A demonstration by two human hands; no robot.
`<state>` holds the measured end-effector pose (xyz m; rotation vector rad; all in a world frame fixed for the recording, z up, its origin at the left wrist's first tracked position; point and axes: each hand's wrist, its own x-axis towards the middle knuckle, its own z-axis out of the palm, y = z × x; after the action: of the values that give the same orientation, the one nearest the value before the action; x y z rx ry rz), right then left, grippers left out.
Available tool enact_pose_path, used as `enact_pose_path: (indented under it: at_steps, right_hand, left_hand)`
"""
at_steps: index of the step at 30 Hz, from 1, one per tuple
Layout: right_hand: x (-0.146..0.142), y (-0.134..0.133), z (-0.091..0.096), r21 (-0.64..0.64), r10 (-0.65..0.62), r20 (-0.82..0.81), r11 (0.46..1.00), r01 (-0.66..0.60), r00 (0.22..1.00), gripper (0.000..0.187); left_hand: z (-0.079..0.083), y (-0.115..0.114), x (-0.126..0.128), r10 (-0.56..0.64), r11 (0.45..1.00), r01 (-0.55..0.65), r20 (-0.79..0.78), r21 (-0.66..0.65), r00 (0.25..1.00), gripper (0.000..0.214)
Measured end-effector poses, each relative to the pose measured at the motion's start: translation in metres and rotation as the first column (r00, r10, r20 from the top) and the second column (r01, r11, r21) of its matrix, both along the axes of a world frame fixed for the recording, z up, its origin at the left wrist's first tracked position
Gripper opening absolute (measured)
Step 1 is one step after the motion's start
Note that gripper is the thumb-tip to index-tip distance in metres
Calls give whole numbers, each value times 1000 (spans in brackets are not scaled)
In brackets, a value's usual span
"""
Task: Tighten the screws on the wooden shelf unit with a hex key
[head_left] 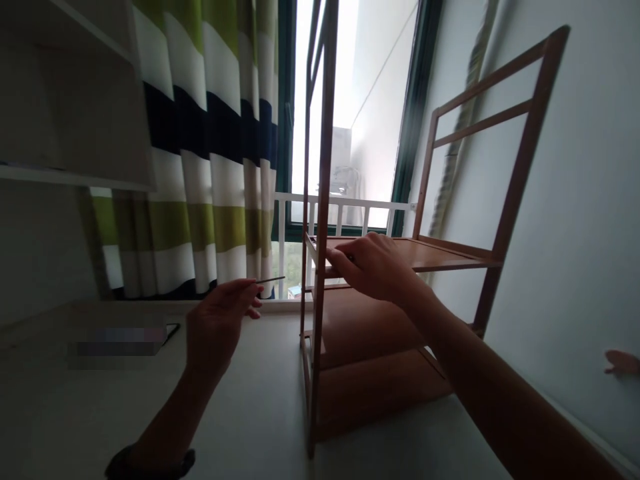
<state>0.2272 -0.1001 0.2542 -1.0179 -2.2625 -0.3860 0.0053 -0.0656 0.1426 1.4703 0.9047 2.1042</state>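
Note:
A brown wooden shelf rack (515, 167) stands upright with several boards between its side frames. My right hand (373, 267) is closed at the upper board (445, 255), its fingertips near the front left post (325, 147). A small dark spot shows between its thumb and fingers; I cannot tell what it is. Left of the rack and apart from it, my left hand (220, 327) is raised and pinches a thin dark metal rod (273, 279), which points right toward the post. The rod's other end is hidden in the fingers.
Behind the rack are a white railing (345, 200) and a window (380, 87). A striped curtain (200, 167) hangs to the left, beside white cabinets (75, 100). A blurred flat item (120, 340) lies on the white surface. Another person's hand (623, 362) shows at the right edge.

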Motion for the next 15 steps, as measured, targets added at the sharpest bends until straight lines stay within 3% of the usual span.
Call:
enact_pose_path:
  at_steps: [4,8,11,15]
  right_hand:
    - [-21,17,-1,34,-55,13,998,54,998,48]
    - [-46,29,0,13,-73,20,997,73,997,45]
    - [-67,38,1,7,-73,19,997,73,997,44]
    - [-90,50,3,38,-101,16,994,100,995,41]
  left_hand:
    - [-13,2,-15,41,999,-41,56,-9,998,21]
    - [-13,-1,-27,57,998,-61,94,36,994,20]
    - [-14,-3,-35,82,996,-85,67,41,994,22]
    - [-27,0,-45,187,982,-187,3,16,982,21]
